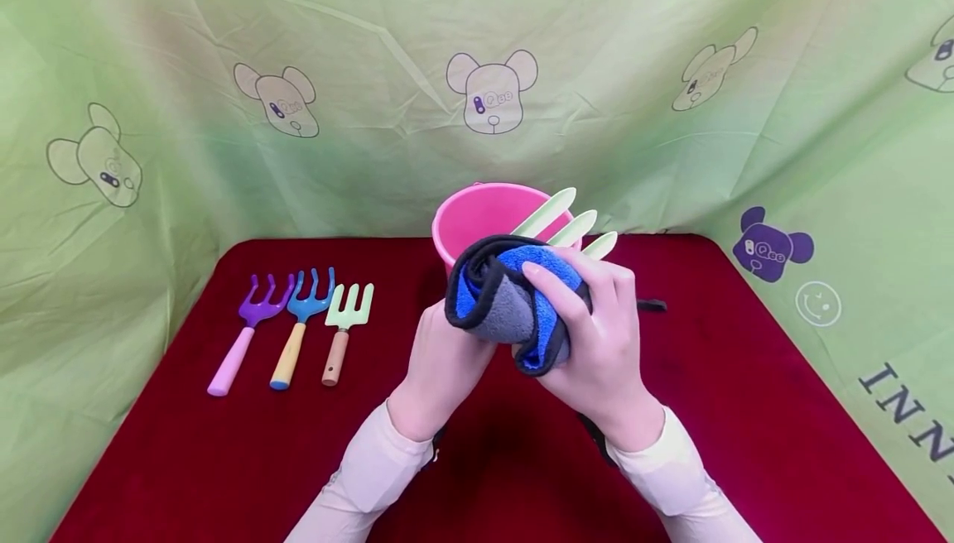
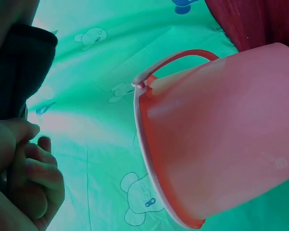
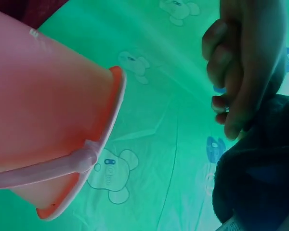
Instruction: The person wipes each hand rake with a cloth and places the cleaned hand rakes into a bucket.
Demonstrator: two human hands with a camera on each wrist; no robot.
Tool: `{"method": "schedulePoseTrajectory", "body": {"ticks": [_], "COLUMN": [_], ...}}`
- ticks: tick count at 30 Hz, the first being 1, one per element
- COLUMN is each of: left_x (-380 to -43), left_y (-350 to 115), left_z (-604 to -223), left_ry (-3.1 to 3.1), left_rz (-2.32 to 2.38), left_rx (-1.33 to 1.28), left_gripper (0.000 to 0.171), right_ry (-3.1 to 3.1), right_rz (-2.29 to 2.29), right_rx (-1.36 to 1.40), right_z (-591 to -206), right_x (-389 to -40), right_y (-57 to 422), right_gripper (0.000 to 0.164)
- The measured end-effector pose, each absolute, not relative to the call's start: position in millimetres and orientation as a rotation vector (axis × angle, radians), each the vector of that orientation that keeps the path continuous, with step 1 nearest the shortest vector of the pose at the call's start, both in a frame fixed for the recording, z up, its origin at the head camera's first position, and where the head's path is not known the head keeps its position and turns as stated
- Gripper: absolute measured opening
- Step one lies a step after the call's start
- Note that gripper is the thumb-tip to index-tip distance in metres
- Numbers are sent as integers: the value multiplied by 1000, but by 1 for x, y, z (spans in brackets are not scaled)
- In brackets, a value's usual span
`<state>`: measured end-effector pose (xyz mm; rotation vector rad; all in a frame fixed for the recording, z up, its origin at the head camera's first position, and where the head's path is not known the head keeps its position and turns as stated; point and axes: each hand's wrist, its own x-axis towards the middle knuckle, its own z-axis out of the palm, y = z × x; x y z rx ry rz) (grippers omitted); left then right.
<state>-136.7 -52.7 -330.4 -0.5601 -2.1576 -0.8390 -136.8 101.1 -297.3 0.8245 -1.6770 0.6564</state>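
Observation:
My right hand (image 1: 599, 344) grips a bunched blue and grey towel (image 1: 514, 311) with black edging, its index finger laid across the folds. Out from behind the towel stick the pale green tines (image 1: 570, 228) of a hand fork, tilted up to the right in front of the pink bucket. Close under the towel, my left hand (image 1: 447, 353) is curled at the fork's lower end, where the handle is hidden. The left wrist view shows those fingers (image 2: 43, 173) folded in, and the dark towel (image 2: 24, 67) lies above them.
A pink bucket (image 1: 477, 212) stands at the back middle of the red table (image 1: 313, 460), behind my hands. To the left lie a purple fork (image 1: 261, 303), a blue fork (image 1: 309, 303) and a pale green fork (image 1: 349, 307). A short black strip (image 1: 652, 305) shows right of my right hand.

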Motion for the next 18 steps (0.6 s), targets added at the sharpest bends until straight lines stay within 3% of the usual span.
{"method": "schedulePoseTrajectory", "body": {"ticks": [18], "left_x": [-138], "left_y": [-46], "left_z": [-335], "left_ry": [-2118], "left_rz": [-713], "left_rx": [-613], "left_gripper": [16], "right_ry": [-1679], "right_rz": [638], "right_rx": [977], "right_z": [-300], "right_x": [-150], "right_y": [113], "right_gripper": [41]}}
